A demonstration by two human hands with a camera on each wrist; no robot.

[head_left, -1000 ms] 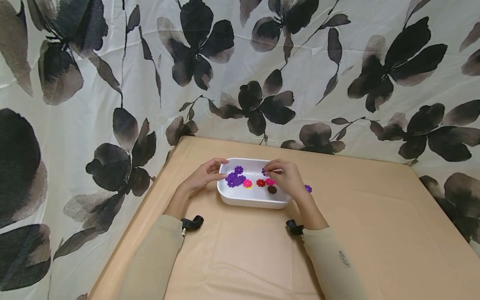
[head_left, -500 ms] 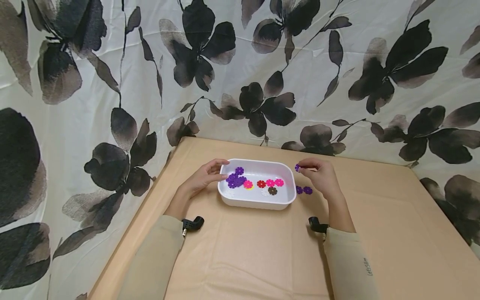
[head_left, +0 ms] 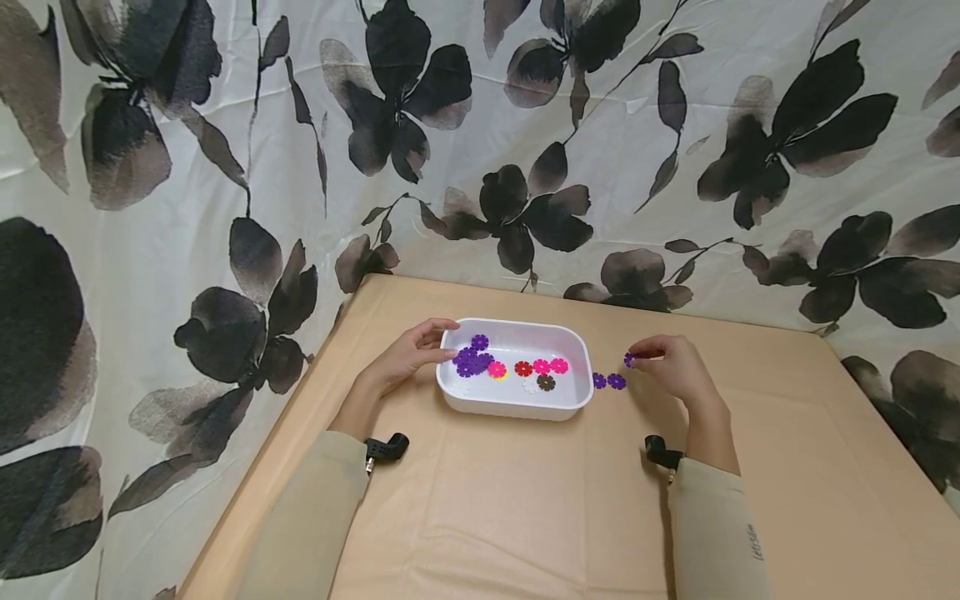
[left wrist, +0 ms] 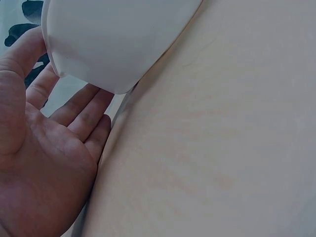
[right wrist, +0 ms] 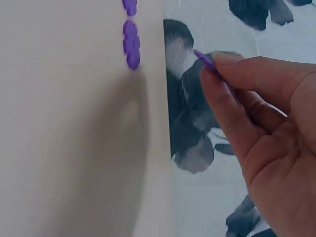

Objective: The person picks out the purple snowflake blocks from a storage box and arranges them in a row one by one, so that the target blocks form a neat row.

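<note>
My right hand (head_left: 675, 367) pinches a purple flower-shaped plastic disc (right wrist: 205, 60) between thumb and forefinger, raised above the table right of the tray. Two more purple discs (head_left: 607, 381) lie side by side on the table, just left of that hand. At the left end of the white plastic tray (head_left: 517, 408), my left hand (head_left: 401, 358) holds the rim, its fingers spread along the outer end. Inside the tray, purple discs (head_left: 472, 360) are heaped at the left. Pink discs (head_left: 550, 367), a red disc (head_left: 522, 368) and a brown disc (head_left: 545, 382) lie towards the right.
A tan cloth covers the table (head_left: 480, 500). Behind and to the left hangs a white curtain (head_left: 450, 208) with dark flowers, meeting the table's far and left edges. Each wrist carries a small black camera (head_left: 387, 447).
My right hand has lifted a purple disc out of the tray and carried it right, then lower, beside the two discs on the table. The left hand stays at the tray's end.
</note>
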